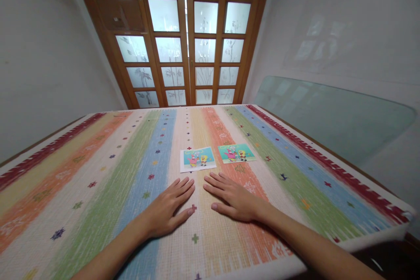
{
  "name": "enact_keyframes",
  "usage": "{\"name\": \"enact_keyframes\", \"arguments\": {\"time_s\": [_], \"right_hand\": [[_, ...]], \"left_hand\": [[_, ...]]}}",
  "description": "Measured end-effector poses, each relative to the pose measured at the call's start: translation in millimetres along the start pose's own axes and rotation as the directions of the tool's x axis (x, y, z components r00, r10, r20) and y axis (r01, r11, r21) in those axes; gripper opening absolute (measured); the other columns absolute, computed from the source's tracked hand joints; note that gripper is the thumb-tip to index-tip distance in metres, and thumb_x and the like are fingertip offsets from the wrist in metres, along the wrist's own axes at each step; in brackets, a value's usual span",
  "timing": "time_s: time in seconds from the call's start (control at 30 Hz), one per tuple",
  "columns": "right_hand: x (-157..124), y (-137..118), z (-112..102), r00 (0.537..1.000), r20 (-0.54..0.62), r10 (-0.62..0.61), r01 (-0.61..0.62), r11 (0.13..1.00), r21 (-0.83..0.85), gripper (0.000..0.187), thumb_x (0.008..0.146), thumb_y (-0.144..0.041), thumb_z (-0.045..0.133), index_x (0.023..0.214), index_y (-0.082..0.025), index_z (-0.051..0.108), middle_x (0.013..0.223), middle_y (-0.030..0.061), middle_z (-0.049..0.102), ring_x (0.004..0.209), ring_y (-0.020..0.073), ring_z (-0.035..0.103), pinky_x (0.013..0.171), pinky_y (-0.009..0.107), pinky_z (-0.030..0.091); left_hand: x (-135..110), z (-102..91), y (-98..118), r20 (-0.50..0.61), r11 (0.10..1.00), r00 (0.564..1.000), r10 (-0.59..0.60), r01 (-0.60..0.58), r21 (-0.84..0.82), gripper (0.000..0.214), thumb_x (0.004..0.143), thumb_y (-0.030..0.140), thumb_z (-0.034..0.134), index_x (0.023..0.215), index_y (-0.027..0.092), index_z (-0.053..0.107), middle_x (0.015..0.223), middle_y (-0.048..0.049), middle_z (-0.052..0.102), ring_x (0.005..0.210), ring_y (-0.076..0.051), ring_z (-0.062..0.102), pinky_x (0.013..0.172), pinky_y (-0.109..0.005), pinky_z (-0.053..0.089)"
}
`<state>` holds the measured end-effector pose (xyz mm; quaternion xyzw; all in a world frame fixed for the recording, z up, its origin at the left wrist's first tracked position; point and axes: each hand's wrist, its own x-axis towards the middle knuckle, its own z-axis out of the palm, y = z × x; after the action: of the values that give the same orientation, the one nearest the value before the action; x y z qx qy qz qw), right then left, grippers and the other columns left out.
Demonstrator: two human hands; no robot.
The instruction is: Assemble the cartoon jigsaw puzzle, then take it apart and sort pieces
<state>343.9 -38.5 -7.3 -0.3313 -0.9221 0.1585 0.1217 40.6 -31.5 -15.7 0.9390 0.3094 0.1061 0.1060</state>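
My left hand (172,208) lies palm down on the striped cloth, fingers together and thumb apart, holding nothing. Opposite it, my right hand (231,197) also rests flat with its fingers stretched out and nothing in it. Just beyond my fingertips lies a white-bordered cartoon picture card (197,159), nearest my left hand and not touched. To its right is a second cartoon card (236,153), brighter in colour, with the same pink and yellow figures. A narrow gap separates the two cards.
A striped cloth (131,183) covers the large table or bed-like surface under my hands. Wooden doors with frosted panes (205,48) stand beyond its far edge. A greenish glass panel (328,118) leans along the right wall (361,17).
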Motion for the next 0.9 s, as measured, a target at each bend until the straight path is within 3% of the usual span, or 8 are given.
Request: {"name": "enact_keyframes", "arguments": {"time_s": [0.9], "right_hand": [[2.8,4.1,-1.2,1.0,0.03,0.005,-0.005,1.0,0.005,0.065,0.104,-0.055,0.046,0.159,-0.022,0.037,0.166,0.0109,0.029,0.156,0.0275,0.021,0.128,0.054,0.016]], "left_hand": [[2.9,-0.6,-2.5,-0.019,1.0,1.0,0.022,-0.022,0.005,0.063,0.106,0.05,0.048,0.161,0.026,0.029,0.164,-0.0088,0.032,0.152,-0.029,0.032,0.125,-0.055,0.028]]}}
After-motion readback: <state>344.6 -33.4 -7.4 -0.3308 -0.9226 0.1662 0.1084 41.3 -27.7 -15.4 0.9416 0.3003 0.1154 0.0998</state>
